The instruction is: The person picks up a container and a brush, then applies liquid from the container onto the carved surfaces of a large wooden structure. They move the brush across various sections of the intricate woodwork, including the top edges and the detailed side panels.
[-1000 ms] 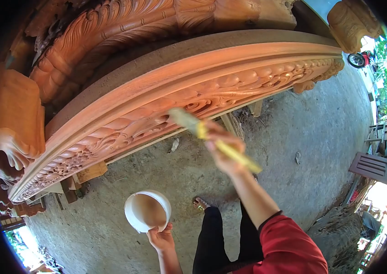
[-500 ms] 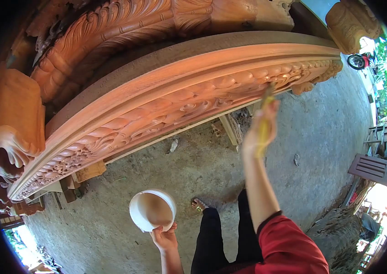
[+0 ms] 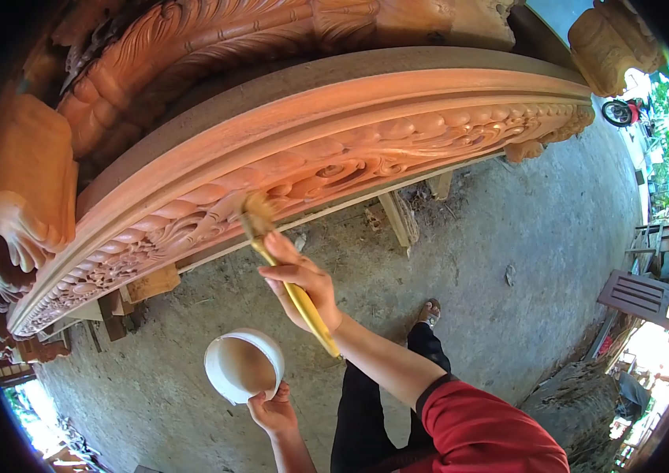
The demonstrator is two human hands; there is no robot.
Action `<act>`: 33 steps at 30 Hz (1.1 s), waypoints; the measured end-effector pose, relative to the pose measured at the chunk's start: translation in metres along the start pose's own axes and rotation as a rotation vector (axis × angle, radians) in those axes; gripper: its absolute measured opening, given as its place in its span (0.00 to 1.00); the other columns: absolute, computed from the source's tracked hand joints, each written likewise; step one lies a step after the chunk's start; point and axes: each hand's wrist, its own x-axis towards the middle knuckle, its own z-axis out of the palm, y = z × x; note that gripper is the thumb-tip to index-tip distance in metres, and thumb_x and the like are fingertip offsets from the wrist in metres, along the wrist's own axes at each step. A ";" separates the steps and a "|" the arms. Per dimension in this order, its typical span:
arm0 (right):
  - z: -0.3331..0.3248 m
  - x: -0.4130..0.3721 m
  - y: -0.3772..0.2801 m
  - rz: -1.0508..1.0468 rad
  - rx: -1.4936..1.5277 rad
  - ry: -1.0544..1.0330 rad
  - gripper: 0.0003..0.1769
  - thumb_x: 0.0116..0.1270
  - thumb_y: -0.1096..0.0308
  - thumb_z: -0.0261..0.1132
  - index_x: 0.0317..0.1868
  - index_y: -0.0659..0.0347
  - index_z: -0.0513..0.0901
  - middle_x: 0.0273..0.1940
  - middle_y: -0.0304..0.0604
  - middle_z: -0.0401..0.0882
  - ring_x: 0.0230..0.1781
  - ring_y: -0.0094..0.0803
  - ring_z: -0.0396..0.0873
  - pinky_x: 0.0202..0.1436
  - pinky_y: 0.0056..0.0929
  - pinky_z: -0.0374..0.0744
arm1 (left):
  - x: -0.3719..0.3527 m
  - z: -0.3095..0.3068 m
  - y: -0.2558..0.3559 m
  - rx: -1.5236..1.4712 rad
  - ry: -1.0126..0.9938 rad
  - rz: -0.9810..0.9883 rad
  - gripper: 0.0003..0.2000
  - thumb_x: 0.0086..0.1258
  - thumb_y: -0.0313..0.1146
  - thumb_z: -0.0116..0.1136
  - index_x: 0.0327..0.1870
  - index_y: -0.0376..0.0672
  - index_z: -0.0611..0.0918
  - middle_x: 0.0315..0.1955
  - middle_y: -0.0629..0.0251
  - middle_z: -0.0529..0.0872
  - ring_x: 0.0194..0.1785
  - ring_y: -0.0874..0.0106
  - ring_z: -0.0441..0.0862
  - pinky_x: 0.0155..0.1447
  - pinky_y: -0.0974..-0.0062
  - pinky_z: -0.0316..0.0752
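Observation:
My right hand [image 3: 303, 280] is closed around the yellow handle of a paintbrush [image 3: 303, 303]. Its bristles, slightly blurred, overlap the lower carved border of a long curved wooden panel [image 3: 334, 150]. Scrolls and a leafy rope-like band run along this reddish-brown panel, with plain mouldings above them. Lower down, my left hand [image 3: 273, 411] grips the rim of a white plastic bucket [image 3: 210, 364], thumb at the edge. The bucket is tilted so its inside shows, tan-coloured at the bottom.
More carved wood [image 3: 216, 47] rises behind the panel, and a scrolled block [image 3: 31, 173] stands at the left. Wooden supports [image 3: 397, 221] show beneath. The floor [image 3: 539, 213] is grey concrete. A slatted panel [image 3: 642, 299] lies at right; a motorcycle [image 3: 620, 113] is farther back.
My right hand has swung left along the panel with the paintbrush, from its right part to left of the middle. The bucket has shifted slightly left, and my right foot has stepped forward.

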 end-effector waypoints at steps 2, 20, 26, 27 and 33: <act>0.002 0.004 -0.006 0.032 0.108 -0.084 0.11 0.53 0.78 0.62 0.39 0.61 0.79 0.54 0.48 0.69 0.58 0.38 0.65 0.63 0.35 0.65 | -0.001 -0.004 -0.002 -0.005 0.006 -0.001 0.16 0.55 0.36 0.45 0.43 0.36 0.72 0.29 0.62 0.79 0.25 0.71 0.75 0.31 0.77 0.72; -0.295 0.058 -0.036 -0.040 -0.943 0.594 0.21 0.63 0.64 0.57 0.52 0.70 0.70 0.49 0.49 0.72 0.44 0.34 0.74 0.47 0.28 0.77 | -0.015 0.054 -0.037 -0.067 0.015 -0.019 0.20 0.51 0.34 0.49 0.48 0.37 0.70 0.34 0.60 0.78 0.27 0.68 0.76 0.29 0.77 0.73; -0.239 0.077 -0.023 -0.007 -0.781 0.605 0.14 0.61 0.67 0.59 0.46 0.65 0.75 0.44 0.46 0.75 0.40 0.30 0.75 0.40 0.25 0.76 | -0.024 0.073 -0.047 -0.138 0.030 0.020 0.21 0.51 0.33 0.50 0.48 0.37 0.69 0.37 0.59 0.78 0.30 0.67 0.77 0.31 0.75 0.75; -0.212 0.077 -0.024 -0.038 -0.782 0.550 0.12 0.60 0.68 0.60 0.42 0.63 0.76 0.40 0.44 0.76 0.37 0.28 0.75 0.37 0.23 0.76 | -0.025 0.068 -0.048 -0.140 -0.031 -0.002 0.21 0.51 0.33 0.49 0.48 0.37 0.69 0.36 0.59 0.78 0.30 0.67 0.77 0.31 0.75 0.75; -0.051 0.058 -0.032 -0.298 -0.587 0.275 0.06 0.56 0.76 0.61 0.34 0.58 0.76 0.29 0.40 0.77 0.23 0.21 0.75 0.22 0.17 0.72 | -0.020 0.035 -0.040 -0.040 -0.109 -0.023 0.20 0.52 0.32 0.48 0.48 0.36 0.67 0.32 0.58 0.78 0.26 0.67 0.78 0.29 0.74 0.76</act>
